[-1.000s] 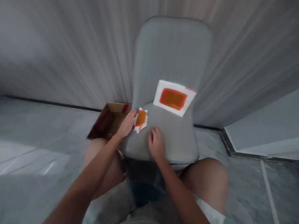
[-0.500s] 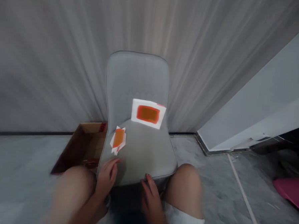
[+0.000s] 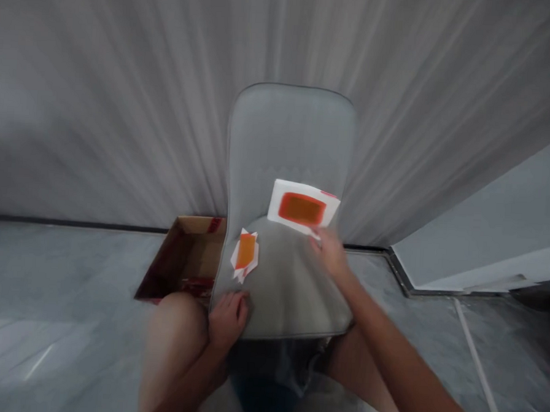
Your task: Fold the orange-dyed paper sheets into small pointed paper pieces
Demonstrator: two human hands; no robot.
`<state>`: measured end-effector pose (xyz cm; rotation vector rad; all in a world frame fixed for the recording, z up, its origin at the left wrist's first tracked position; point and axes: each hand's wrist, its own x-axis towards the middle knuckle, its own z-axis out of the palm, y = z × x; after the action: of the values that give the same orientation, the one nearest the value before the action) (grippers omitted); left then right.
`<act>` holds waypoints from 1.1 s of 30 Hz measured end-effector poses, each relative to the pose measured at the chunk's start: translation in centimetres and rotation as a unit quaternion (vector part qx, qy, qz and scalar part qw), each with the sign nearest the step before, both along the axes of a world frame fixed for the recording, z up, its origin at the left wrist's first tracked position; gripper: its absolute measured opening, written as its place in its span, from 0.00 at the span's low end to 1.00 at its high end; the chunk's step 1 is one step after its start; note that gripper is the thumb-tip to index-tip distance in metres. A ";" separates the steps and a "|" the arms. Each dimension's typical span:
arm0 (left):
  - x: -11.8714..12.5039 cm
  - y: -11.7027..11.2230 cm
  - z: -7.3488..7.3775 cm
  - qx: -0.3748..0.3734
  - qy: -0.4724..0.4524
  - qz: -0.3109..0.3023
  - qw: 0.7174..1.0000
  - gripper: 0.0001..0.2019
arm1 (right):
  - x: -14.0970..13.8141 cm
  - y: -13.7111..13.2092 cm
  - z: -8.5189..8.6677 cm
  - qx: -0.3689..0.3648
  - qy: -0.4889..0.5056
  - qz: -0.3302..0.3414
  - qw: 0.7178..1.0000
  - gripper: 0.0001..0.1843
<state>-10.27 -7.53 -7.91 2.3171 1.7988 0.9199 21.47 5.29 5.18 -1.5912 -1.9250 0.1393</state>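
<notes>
A grey padded chair [image 3: 290, 139] stands in front of me. Propped at the back of its seat is a white paper sheet [image 3: 275, 209] with an orange-brown rectangle in the middle. My right hand [image 3: 331, 253] reaches across the seat, its fingers closed at the sheet's lower right corner; motion blurs the fingertips. On the left of the seat lies a small folded paper piece [image 3: 246, 252], white with an orange face and pointed ends. Just below it, my left hand [image 3: 228, 319] rests at the seat's front left edge, fingers curled, nothing visible in them.
An open cardboard box [image 3: 170, 262] sits on the floor left of the chair. Behind hangs a grey pleated curtain [image 3: 124, 100]. A pale panel [image 3: 495, 236] stands at the right, and my knees flank the seat.
My right hand has moved up and forward from the seat's front edge to the white paper sheet. The left hand's fingers have curled in. The view has shifted, so the chair appears farther right.
</notes>
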 end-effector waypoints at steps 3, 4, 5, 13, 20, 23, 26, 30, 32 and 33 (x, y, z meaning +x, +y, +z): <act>-0.1 -0.1 -0.1 0.001 0.004 -0.004 1.000 0.11 | 1.8 9.1 4.5 0.029 -0.133 -0.013 0.991 0.26; -0.2 -0.1 -0.1 0.002 0.008 -0.006 1.000 0.11 | 2.2 11.4 5.6 0.020 -0.167 -0.009 0.986 0.28; -0.2 -0.2 -0.1 0.001 0.014 -0.008 1.000 0.11 | 2.4 13.4 6.5 0.012 -0.199 -0.007 0.980 0.29; -0.3 -0.4 -0.6 -0.014 0.031 -0.003 0.999 0.15 | 2.4 17.4 6.2 0.025 -0.329 -0.039 0.943 0.30; -0.3 -0.5 -0.4 -0.033 0.020 -0.009 0.999 0.15 | 4.0 18.8 6.8 0.013 -0.346 0.018 0.938 0.22; -0.3 -0.5 -0.3 -0.036 0.020 -0.010 0.999 0.14 | 4.4 19.1 7.5 0.002 -0.353 0.024 0.935 0.18; -0.3 -0.4 -0.4 -0.036 0.022 -0.008 0.999 0.14 | 4.5 19.2 8.1 -0.011 -0.347 0.023 0.937 0.15; -0.2 -0.5 -0.5 -0.037 0.024 -0.007 0.999 0.14 | 4.7 19.0 8.9 -0.034 -0.333 0.035 0.942 0.13; -0.1 -0.5 -0.5 -0.037 0.029 -0.003 0.999 0.15 | 4.8 18.9 9.3 -0.048 -0.332 0.037 0.941 0.14; -0.1 -0.5 -0.5 -0.037 0.030 0.001 0.999 0.15 | 4.8 18.8 9.4 -0.055 -0.334 0.036 0.940 0.15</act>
<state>-10.37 -8.06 -8.42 2.3233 1.8246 0.7781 26.32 24.10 14.58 -1.7922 -2.5196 -0.3107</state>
